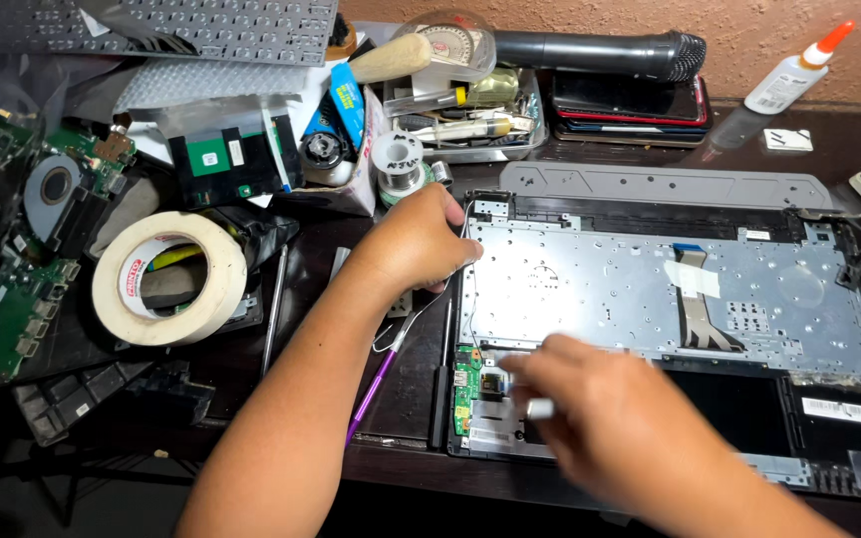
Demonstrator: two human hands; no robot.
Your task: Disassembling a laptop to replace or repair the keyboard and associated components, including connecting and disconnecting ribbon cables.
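An opened laptop base lies on the dark table, its silver metal keyboard backplate facing up. My left hand rests on the base's upper left corner, fingers curled over the edge. My right hand, blurred by motion, hovers over the lower left part of the base and pinches a small pale object near a small green circuit board. A flat ribbon cable lies taped across the backplate.
A roll of masking tape lies at left beside a green motherboard. A purple-handled tool lies by the laptop. A solder spool, microphone, stacked phones, glue bottle and keyboard crowd the back.
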